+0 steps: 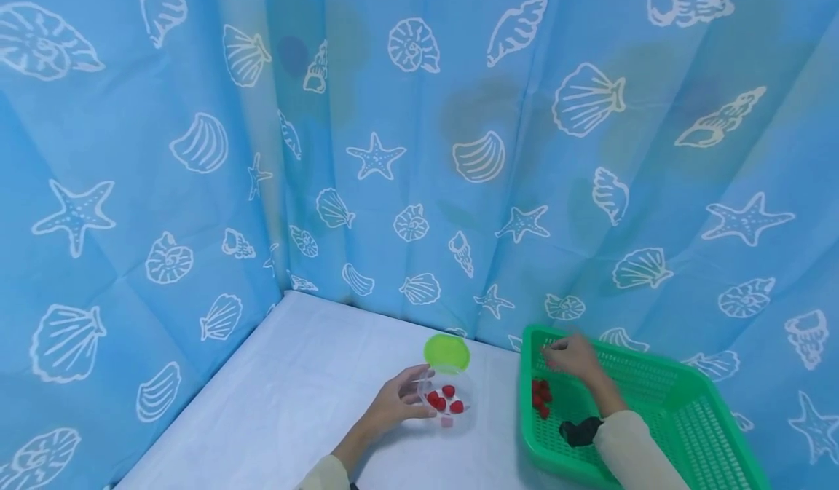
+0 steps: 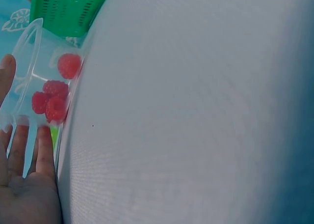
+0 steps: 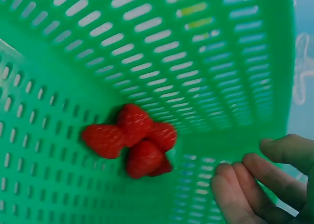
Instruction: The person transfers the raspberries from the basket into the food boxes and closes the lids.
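My left hand (image 1: pixel 392 400) holds a clear plastic tub (image 1: pixel 464 419) on the white table, its thumb and fingers around the tub's side. Several raspberries (image 2: pixel 55 108) lie inside the tub, clustered at its bottom in the left wrist view. Inside the green basket, my right hand (image 1: pixel 577 359) hovers near the far left corner, fingers loosely bent. In the right wrist view no object shows between its thumb and fingers (image 3: pixel 274 172). A cluster of red berries (image 3: pixel 142 157) lies on the basket floor beside that hand.
The green basket (image 1: pixel 704 381) with slotted walls stands at the table's right. A light green round lid (image 1: pixel 447 352) lies just behind the tub. Around the white table (image 1: pixel 295 373) hang blue curtains (image 1: pixel 419 184) with white shell prints. A black wristband (image 1: pixel 580 432) circles my right wrist.
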The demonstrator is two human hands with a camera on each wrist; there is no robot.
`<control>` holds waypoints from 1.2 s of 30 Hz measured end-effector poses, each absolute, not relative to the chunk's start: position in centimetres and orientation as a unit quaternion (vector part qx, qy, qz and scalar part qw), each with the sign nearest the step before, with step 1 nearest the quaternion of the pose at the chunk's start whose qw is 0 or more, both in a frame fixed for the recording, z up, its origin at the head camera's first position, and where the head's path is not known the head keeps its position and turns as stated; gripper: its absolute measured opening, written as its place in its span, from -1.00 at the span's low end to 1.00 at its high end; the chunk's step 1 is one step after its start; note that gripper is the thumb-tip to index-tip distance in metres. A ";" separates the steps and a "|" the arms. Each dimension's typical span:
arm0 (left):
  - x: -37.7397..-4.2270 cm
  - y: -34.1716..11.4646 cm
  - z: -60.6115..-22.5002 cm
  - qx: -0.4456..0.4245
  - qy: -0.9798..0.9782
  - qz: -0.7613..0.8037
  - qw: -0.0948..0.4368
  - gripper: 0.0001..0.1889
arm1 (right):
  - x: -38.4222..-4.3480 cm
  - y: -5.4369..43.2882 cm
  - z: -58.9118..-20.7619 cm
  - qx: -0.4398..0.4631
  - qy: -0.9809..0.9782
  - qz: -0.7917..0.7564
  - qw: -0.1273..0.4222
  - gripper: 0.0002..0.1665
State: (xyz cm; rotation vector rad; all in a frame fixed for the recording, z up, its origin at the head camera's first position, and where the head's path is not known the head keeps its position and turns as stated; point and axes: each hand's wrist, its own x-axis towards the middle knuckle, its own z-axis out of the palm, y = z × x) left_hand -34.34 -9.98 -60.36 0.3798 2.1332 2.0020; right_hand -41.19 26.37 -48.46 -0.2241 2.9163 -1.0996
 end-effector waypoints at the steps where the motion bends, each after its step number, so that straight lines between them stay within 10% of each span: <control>1: -34.3 -10.0 -60.3 0.129 0.720 0.675 0.095 -0.18 | -41.3 26.7 -48.8 -0.060 0.935 -0.350 0.016 -0.58; 36: -33.8 -9.8 -59.8 0.127 0.721 0.675 0.091 -0.20 | -41.2 28.1 -53.4 0.067 0.887 -0.444 0.106 -0.84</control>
